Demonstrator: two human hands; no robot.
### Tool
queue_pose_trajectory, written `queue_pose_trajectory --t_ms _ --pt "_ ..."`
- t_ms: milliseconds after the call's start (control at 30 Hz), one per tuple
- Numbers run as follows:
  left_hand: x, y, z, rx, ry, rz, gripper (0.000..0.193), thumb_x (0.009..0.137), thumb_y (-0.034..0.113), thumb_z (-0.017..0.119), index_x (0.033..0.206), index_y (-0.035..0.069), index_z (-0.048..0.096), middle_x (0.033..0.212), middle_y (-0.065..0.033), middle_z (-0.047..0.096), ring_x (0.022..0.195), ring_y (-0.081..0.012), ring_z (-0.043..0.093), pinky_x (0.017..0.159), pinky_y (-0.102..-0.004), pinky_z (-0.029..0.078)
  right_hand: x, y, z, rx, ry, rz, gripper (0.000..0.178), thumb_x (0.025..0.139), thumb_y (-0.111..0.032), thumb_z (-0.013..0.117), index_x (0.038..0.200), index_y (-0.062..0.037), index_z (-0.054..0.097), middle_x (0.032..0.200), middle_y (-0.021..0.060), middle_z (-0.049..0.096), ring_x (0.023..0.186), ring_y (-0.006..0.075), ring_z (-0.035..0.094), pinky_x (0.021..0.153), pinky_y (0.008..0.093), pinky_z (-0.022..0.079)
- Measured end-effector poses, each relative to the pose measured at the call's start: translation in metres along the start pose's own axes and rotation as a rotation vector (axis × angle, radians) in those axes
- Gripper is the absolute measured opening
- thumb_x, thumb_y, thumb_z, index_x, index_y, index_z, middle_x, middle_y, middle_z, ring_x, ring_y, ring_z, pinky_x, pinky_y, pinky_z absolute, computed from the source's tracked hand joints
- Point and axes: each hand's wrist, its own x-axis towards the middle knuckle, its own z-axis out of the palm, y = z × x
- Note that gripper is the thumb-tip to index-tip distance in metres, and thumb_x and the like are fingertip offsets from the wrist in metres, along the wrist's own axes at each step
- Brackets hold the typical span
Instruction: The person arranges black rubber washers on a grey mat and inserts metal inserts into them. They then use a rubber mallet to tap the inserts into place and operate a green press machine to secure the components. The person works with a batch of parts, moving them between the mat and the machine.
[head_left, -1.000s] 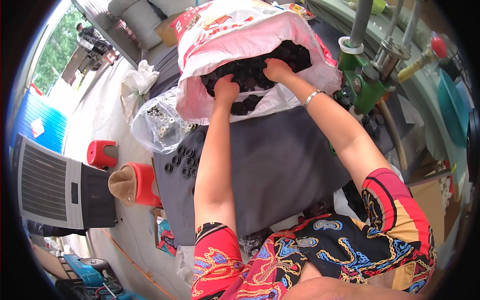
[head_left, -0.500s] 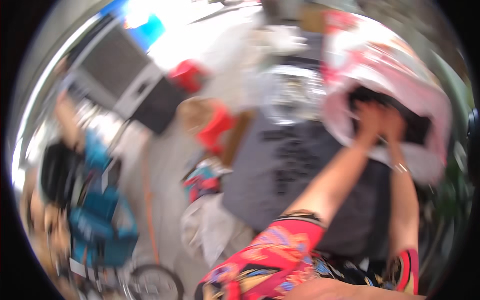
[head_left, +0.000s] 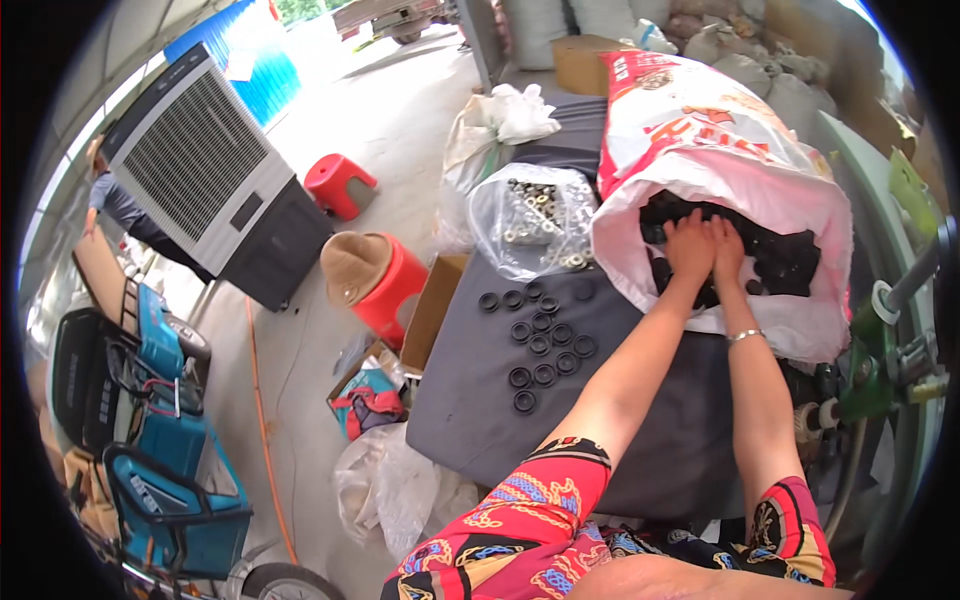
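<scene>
A white, red and pink woven sack (head_left: 700, 175) lies on its side with its mouth toward me, filled with black rubber-looking parts (head_left: 785, 262). Both my hands reach into that mouth side by side. My left hand (head_left: 690, 248) rests on the black parts, fingers stretched out. Close against it, my right hand (head_left: 728, 256) also has its fingers extended, the tips partly hidden; a bracelet circles that wrist. Left of the sack, several black rings (head_left: 541, 347) lie on the dark grey table cover (head_left: 480, 405). A clear plastic bag (head_left: 500, 215) of small metal and pale rings sits behind them.
Red stools (head_left: 340, 187) stand to the left, one bearing a brown hat (head_left: 357, 266). Farther left are a large air cooler (head_left: 205, 165), a blue cart (head_left: 180, 500) and a person (head_left: 122, 205). Green machinery (head_left: 868, 385) borders the right. A cardboard box (head_left: 432, 310) adjoins the table.
The earlier picture is blurred by head motion, and the view has shifted. Both hands stay inside the sack's mouth. A person beside the air cooler now shows more clearly.
</scene>
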Motion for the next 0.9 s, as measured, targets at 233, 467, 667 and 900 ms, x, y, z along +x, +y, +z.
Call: queue_pose_trajectory --t_ms 233,467,667,900 --pt "0.009 -0.001 0.008 -0.597 0.151 -0.133 0.038 0.085 0.024 0.069 0.115 0.002 0.069 0.109 -0.0153 0.071 0.095 -0.0265 0.070 0.085 -0.0368 0.054 -0.014 -0.056 -0.008 0.691 0.059 0.283 0.035 0.092 -0.024 0.064 0.117 0.0004 0.067 0.112 0.0097 0.069 0.100 0.0158 0.062 0.091 0.0279 0.049" --pt "-0.018 0.029 -0.030 -0.984 0.158 -0.201 0.040 0.084 0.017 0.075 0.117 -0.005 0.066 0.105 -0.0085 0.069 0.091 -0.0130 0.060 0.083 -0.0259 0.048 -0.054 -0.132 -0.051 0.734 0.172 0.160 0.027 0.094 -0.021 0.062 0.107 0.0005 0.070 0.097 0.0055 0.071 0.085 0.0107 0.059 0.077 0.0264 0.048" --pt "-0.111 0.056 -0.091 -1.088 0.021 -0.284 0.036 0.088 0.015 0.070 0.118 -0.003 0.063 0.102 -0.0048 0.067 0.091 -0.0102 0.059 0.082 -0.0247 0.049 -0.137 -0.149 -0.102 0.631 0.157 0.173 0.027 0.094 -0.021 0.061 0.105 0.0021 0.068 0.093 0.0068 0.070 0.082 0.0123 0.061 0.075 0.0283 0.049" --pt "-0.182 0.028 -0.108 -0.760 0.008 -0.164 0.027 0.088 0.015 0.069 0.108 -0.003 0.065 0.092 -0.0021 0.066 0.080 -0.0075 0.058 0.072 -0.0235 0.049 -0.210 -0.124 -0.119 0.271 0.155 0.052 0.018 0.093 -0.015 0.060 0.101 -0.0009 0.069 0.096 0.0101 0.069 0.084 0.0179 0.064 0.076 0.0297 0.050"
